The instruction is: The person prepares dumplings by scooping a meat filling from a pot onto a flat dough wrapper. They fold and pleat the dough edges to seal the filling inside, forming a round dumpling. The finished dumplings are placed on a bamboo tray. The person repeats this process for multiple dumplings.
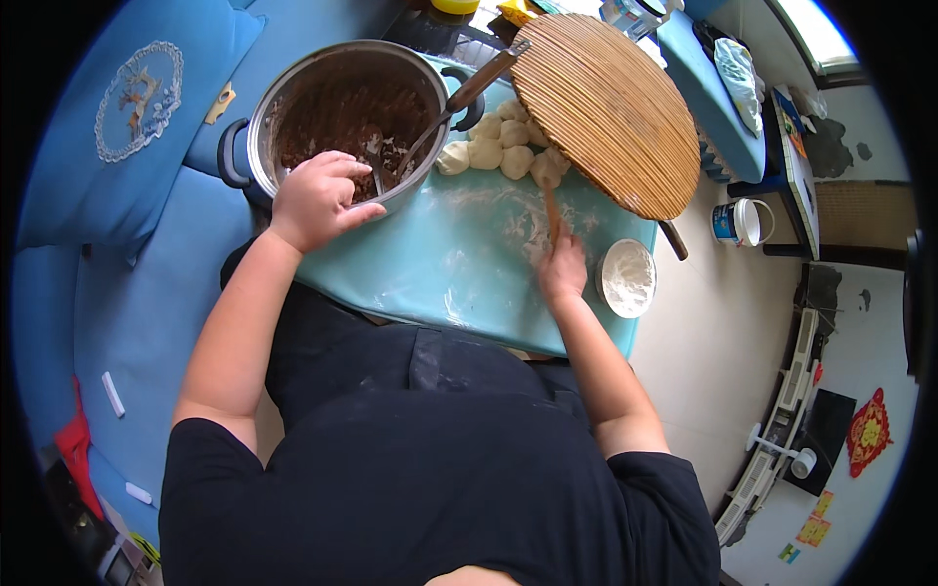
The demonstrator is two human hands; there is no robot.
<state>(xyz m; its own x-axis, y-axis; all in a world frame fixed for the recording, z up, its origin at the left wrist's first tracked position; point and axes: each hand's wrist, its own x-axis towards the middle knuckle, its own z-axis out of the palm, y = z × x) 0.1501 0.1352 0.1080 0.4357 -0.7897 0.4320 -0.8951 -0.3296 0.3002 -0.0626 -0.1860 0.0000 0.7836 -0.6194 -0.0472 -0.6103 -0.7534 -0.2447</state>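
My left hand is over the near rim of a large steel pot, thumb stretched out and fingers apart, with nothing visible in it. Brown filling coats the inside of the pot. A long utensil with a wooden handle leans across the right rim, and a smaller metal utensil stands in the filling. My right hand is closed around the near end of a thin wooden rolling pin. Its far end reaches the pale dough balls clustered on the light-green table.
A round slatted wooden board overhangs the table's far right. Beside my right hand stands a white bowl of flour. A blue sofa lies to the left. On the floor at right is a small white bucket.
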